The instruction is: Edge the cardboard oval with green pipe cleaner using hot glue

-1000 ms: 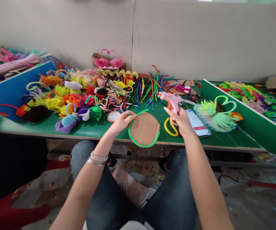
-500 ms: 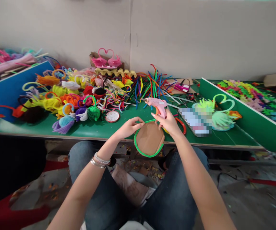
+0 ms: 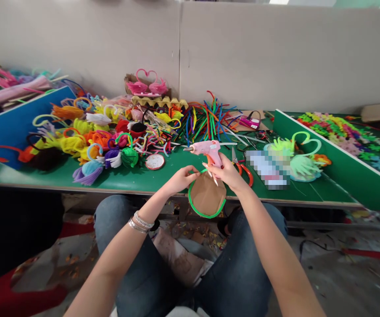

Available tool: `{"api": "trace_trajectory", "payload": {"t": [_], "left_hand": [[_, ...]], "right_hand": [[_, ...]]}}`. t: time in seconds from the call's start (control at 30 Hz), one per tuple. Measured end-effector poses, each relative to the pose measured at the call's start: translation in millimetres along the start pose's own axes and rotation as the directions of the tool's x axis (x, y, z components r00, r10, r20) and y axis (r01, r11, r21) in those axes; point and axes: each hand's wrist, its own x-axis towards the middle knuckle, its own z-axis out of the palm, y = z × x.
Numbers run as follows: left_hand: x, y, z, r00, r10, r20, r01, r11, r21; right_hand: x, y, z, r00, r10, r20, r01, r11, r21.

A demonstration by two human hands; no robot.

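Note:
A round cardboard disc point(image 3: 207, 193) hangs over the table's front edge, its rim trimmed with a green pipe cleaner point(image 3: 192, 207). My left hand point(image 3: 183, 179) pinches the disc's upper left edge, where the green strip runs. In my right hand point(image 3: 226, 174) is a pink hot glue gun point(image 3: 209, 148), gripped round its handle, with the nozzle pointing left above the disc. A glue stick pokes out of the gun's back. Close by my right hand lie orange-handled scissors point(image 3: 249, 177), partly covered by the hand.
Colourful pipe-cleaner swans point(image 3: 87, 141) crowd the green table's left side. Behind the glue gun is a pile of loose pipe cleaners point(image 3: 211, 116). A phone point(image 3: 269, 169) and a green swan pair point(image 3: 304, 160) are on the right, before a green divider point(image 3: 335, 163).
The glue gun has swung to a more level pose and moved slightly left and down with my right hand. The scissors show more. My left hand and the disc have shifted slightly right.

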Motion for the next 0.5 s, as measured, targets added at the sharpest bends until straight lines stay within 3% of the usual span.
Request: {"api": "trace_trajectory", "payload": {"t": [0.13, 0.27, 0.4, 0.5], "left_hand": [[1.3, -0.6, 0.2, 1.000, -0.012, -0.012, 0.011, 0.998, -0.063], [-1.4, 5.8, -8.1, 0.999, -0.014, -0.042, 0.009, 0.995, -0.103], [-5.7, 13.2, -29.0, 0.995, 0.015, -0.102, -0.023, 0.996, -0.080], [-11.5, 17.8, -49.5, 0.988, 0.035, -0.153, -0.038, 0.999, -0.016]], "right_hand": [[-1.5, -4.5, 1.4, 1.000, -0.008, -0.026, 0.007, 1.000, -0.010], [-1.0, -8.4, -5.7, 0.980, -0.080, -0.185, 0.069, 0.995, -0.065], [-0.2, -9.4, -17.4, 0.899, -0.189, -0.395, 0.105, 0.968, -0.226], [-0.8, -9.3, -24.8, 0.837, -0.247, -0.489, 0.095, 0.944, -0.315]]}}
